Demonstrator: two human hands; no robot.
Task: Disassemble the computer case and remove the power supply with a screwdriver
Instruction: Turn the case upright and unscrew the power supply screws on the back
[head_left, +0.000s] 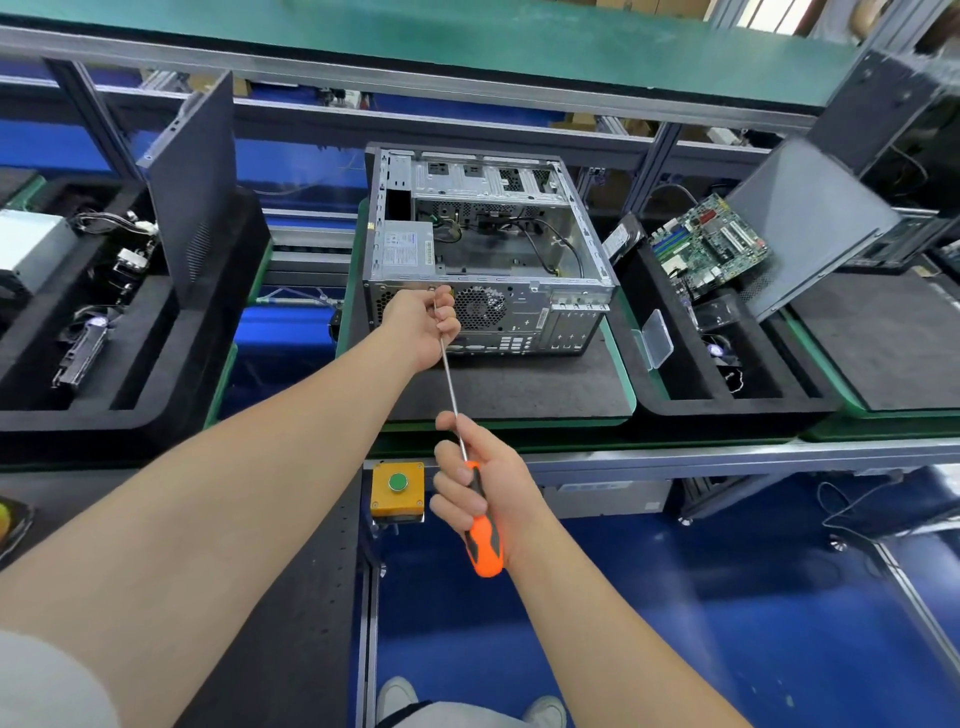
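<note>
While right hand (483, 493) clasps screwdriver (470, 467), left hand (423, 325) pinches its shaft.

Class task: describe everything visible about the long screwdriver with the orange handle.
The long screwdriver with an orange-and-black handle has a thin, bright metal shaft running up and slightly left towards the rear panel of the open grey metal computer case. The right hand wraps the handle; the left hand pinches the shaft near its tip, hiding the tip.
</note>
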